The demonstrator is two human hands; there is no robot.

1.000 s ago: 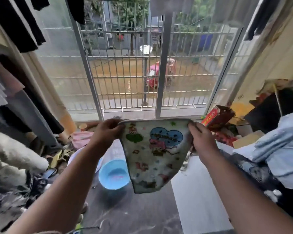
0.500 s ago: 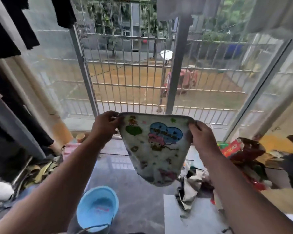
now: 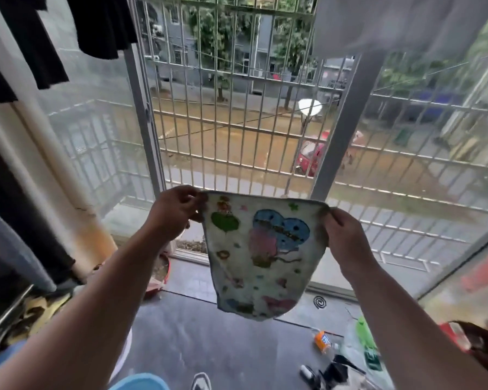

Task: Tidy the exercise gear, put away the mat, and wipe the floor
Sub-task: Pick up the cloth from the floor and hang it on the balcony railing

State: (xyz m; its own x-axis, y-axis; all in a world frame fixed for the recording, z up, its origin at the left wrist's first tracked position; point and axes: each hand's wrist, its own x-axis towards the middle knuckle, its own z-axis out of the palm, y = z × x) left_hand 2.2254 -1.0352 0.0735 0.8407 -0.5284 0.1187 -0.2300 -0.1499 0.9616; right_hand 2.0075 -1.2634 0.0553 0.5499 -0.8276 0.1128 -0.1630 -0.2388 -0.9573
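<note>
Between the two grips, left hand (image 3: 178,211) and right hand (image 3: 344,237) each pinch a corner of the white cartoon-printed cloth (image 3: 261,257); either pinch loosening would probably drop it.

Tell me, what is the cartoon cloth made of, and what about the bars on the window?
The cartoon cloth looks like soft, thin fabric with a matte printed face, maybe cotton or microfibre: it sags and curves between the left hand and right hand. The window bars look like metal painted pale grey or white: thin, straight and rigid, with a slight sheen.
</note>
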